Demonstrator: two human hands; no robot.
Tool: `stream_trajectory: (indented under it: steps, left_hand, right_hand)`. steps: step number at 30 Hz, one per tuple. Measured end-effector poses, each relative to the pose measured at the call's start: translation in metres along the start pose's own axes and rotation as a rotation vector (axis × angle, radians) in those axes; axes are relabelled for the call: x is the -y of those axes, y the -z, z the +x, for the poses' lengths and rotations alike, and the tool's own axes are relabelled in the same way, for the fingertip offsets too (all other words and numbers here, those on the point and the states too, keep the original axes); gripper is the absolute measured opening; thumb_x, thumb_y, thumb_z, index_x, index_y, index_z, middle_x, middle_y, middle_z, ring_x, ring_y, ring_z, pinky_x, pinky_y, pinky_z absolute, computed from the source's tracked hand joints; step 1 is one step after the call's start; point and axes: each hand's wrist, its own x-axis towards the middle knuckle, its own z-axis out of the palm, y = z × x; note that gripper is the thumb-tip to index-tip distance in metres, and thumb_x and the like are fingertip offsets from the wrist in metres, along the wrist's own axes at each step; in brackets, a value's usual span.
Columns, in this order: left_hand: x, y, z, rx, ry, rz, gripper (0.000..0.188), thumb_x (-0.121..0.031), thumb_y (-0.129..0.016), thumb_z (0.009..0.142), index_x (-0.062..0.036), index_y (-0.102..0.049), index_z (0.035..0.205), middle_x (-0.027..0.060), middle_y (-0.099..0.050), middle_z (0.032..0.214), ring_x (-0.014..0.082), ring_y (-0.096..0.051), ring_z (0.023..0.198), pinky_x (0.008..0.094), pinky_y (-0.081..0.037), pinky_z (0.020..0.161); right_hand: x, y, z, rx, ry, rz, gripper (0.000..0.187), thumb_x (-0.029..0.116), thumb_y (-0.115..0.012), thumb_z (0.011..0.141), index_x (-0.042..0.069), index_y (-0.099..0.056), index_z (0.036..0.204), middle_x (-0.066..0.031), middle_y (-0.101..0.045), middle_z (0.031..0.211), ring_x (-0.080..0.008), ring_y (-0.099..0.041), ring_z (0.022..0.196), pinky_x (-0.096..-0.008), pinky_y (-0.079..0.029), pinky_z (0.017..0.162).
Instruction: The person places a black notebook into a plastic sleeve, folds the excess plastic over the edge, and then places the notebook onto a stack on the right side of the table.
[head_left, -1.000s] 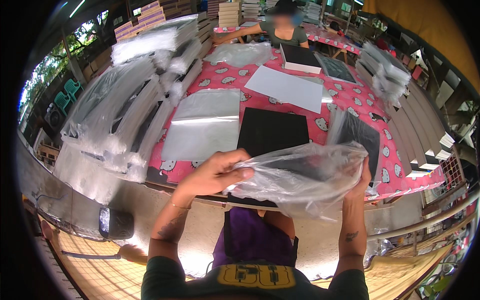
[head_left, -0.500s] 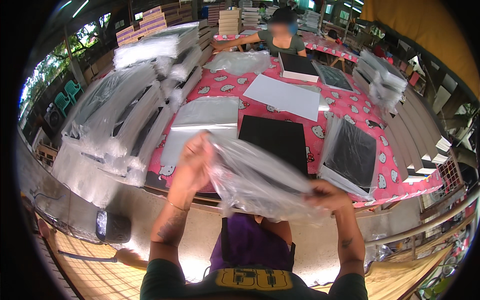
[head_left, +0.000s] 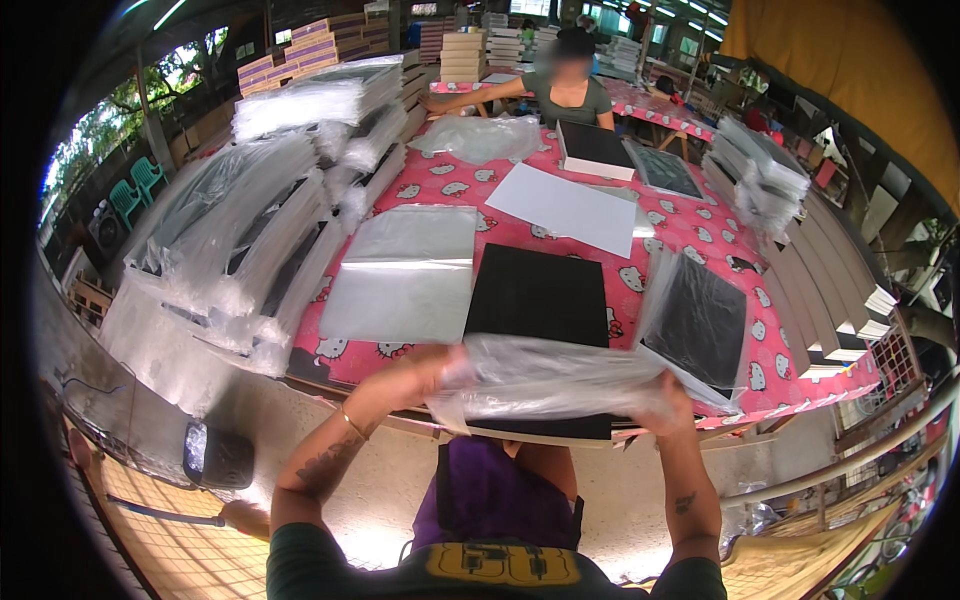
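Note:
Both my hands hold a clear plastic bag (head_left: 550,375), stretched sideways between them at the table's front edge. My left hand (head_left: 432,374) has its fingers closed on the bag's left end, slightly blurred. At the right end, my right hand (head_left: 664,402) grips the plastic too. Beneath the bag lies a flat black rectangular slab (head_left: 538,290); its middle is covered by the plastic, and its near edge shows below. Left of the slab sits a flat pile of clear plastic sleeves (head_left: 400,290). To its right is a black slab in clear wrap (head_left: 697,318).
Tall stacks of plastic-wrapped slabs (head_left: 225,220) line the left side. Grey-spined blocks (head_left: 825,285) stand on the right. A white sheet (head_left: 565,210) and a thick black-topped block (head_left: 597,148) lie farther back on the pink tablecloth (head_left: 440,178). Another person (head_left: 568,95) is across the table.
The bag has come down toward me and levelled out over the black slab's near part. My left hand has moved lower and slightly right; my right hand has shifted little.

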Motion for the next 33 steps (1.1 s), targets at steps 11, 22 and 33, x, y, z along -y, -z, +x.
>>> stream_trajectory:
  steps: [11, 22, 33]
  left_hand:
    - [0.015, -0.006, -0.014, 0.384, 0.062, 0.167, 0.020, -0.016, -0.061, 0.090, -0.0008, -0.065, 0.101, 0.0048, -0.066, 0.097, 0.0105, -0.061, 0.087, 0.0272, -0.049, 0.080]
    - [0.022, 0.026, -0.023, 0.249, 0.119, 0.093, 0.039, -0.031, -0.061, 0.086, 0.0025, -0.061, 0.106, 0.0144, -0.065, 0.101, 0.0269, -0.063, 0.090, 0.0360, -0.050, 0.083]
    - [0.099, -0.030, -0.037, -0.525, -0.346, 0.212, 0.035, 0.004, -0.047, 0.081, 0.0023, -0.056, 0.115, 0.0057, -0.059, 0.080, 0.0073, -0.053, 0.066, 0.0225, -0.044, 0.058]
  right_hand:
    - [-0.011, 0.040, -0.006, 0.459, 0.063, 0.138, 0.014, 0.018, -0.068, 0.080, 0.007, -0.059, 0.077, -0.0118, -0.064, 0.080, -0.0289, -0.064, 0.079, -0.0507, -0.050, 0.078]
    - [0.000, 0.003, -0.041, 0.078, -0.052, 0.241, 0.028, 0.023, -0.066, 0.078, 0.000, -0.060, 0.092, -0.0175, -0.065, 0.096, -0.0321, -0.064, 0.090, -0.0472, -0.046, 0.092]
    - [-0.082, -0.012, -0.071, -0.456, 0.315, -0.781, 0.037, 0.000, -0.046, 0.085, -0.004, -0.050, 0.122, -0.0048, -0.055, 0.076, -0.0077, -0.051, 0.057, -0.0230, -0.045, 0.049]
